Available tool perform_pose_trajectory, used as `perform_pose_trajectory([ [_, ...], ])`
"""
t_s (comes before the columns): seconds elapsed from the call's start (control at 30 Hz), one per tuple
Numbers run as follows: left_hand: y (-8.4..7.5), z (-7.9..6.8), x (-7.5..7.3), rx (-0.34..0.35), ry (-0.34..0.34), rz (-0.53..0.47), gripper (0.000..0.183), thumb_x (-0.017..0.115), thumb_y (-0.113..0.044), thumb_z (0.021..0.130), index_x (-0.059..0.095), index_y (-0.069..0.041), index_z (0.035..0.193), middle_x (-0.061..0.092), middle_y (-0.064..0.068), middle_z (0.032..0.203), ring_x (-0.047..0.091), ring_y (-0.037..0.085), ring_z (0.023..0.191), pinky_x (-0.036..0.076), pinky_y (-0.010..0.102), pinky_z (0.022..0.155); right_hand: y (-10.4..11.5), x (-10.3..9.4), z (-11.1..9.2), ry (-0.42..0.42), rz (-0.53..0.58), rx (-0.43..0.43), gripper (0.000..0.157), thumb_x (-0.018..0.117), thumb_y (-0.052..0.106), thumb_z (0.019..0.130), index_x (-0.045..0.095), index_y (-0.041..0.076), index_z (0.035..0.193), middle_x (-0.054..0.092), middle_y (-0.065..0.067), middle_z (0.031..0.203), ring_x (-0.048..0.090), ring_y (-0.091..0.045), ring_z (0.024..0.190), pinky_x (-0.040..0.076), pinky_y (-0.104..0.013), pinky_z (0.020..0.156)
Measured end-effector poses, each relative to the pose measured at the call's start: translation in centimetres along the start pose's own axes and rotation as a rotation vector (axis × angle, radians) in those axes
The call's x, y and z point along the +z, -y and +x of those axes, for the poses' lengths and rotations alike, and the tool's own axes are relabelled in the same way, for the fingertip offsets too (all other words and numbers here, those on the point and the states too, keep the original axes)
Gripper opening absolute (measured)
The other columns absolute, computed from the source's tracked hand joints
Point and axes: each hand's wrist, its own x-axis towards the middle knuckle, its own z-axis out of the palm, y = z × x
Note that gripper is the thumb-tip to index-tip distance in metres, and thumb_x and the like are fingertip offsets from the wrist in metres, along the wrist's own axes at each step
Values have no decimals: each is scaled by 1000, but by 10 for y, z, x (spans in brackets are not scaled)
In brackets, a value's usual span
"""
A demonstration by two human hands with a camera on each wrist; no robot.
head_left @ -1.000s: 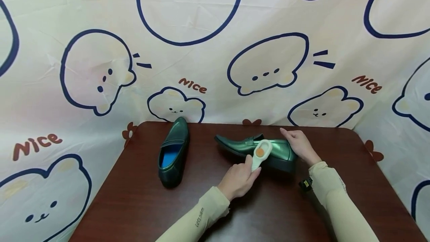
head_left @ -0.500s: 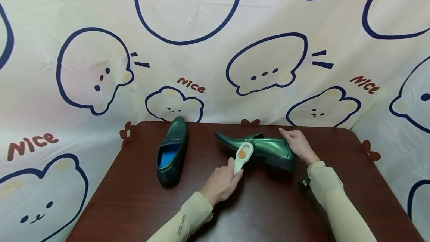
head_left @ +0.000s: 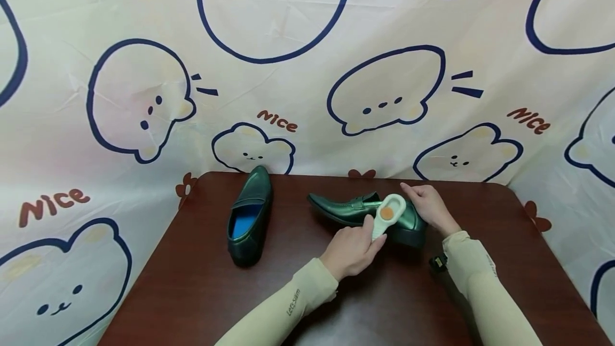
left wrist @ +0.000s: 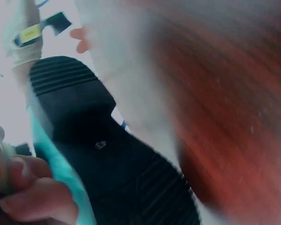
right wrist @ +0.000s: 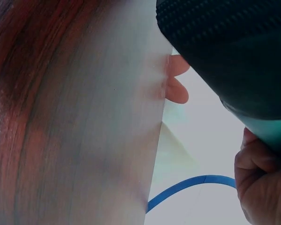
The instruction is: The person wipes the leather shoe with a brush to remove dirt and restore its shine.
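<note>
A green leather loafer (head_left: 343, 210) lies tipped on its side in the air over the table, toe to the left. My right hand (head_left: 432, 210) grips it by the heel end. My left hand (head_left: 353, 247) holds a white handled tool (head_left: 388, 211) with an oval head and an orange disc, the head overlapping the loafer's side near the heel. The face of the tool toward the shoe is hidden. In the left wrist view the loafer's dark ridged sole (left wrist: 98, 136) shows beside my fingers (left wrist: 47, 197). The right wrist view shows its heel (right wrist: 234, 61) above my right hand (right wrist: 267, 187).
The other green loafer (head_left: 251, 218), with a blue insole, stands upright on the brown table (head_left: 192, 292) at the left, toe at the back edge. A patterned cloth (head_left: 307, 89) hangs behind the table. A dark wrist device (head_left: 438, 263) is at my right sleeve.
My left hand first moved left with the tool toward the middle of the loafer, then back right toward the heel. My right hand and the loafer have stayed about where they were.
</note>
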Motion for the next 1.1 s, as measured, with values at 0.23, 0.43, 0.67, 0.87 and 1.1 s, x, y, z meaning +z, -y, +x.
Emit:
perform_pose_trajectory([
  [0.23,5,0,8,-73,-88,53,34,45,-41,110,46,-7,109,52,-1,64,47,12,48,37,24,46,-2,-2,1,10,25,27,66,47,53,108,36,14,56,29,8,53,35,-14,45,32,-28,46],
  [0.43,17,-10,1,-174,-90,10,32,45,-41,111,44,-10,103,47,-2,63,43,12,47,36,26,47,-5,-2,4,24,32,27,65,46,54,107,35,15,57,27,8,53,33,-13,44,30,-28,46],
  [0.67,28,-22,-2,-164,-105,-5,33,45,-42,110,43,-10,104,46,-3,63,42,11,47,36,26,47,-4,-1,6,45,37,11,65,47,54,108,35,15,57,27,8,53,30,-12,44,29,-28,46],
  [0.87,40,-28,-3,-151,-98,-30,33,45,-42,110,42,-10,105,46,-3,64,42,12,48,37,27,48,-7,-1,6,50,29,31,64,47,53,108,36,15,57,28,8,53,31,-11,45,30,-28,47],
  [1.1,54,-34,-14,-237,-84,-75,34,45,-42,110,43,-8,109,47,0,64,44,14,49,38,29,49,-11,-3,6,44,31,31,64,46,53,108,35,16,57,26,8,55,30,-11,45,30,-28,47],
])
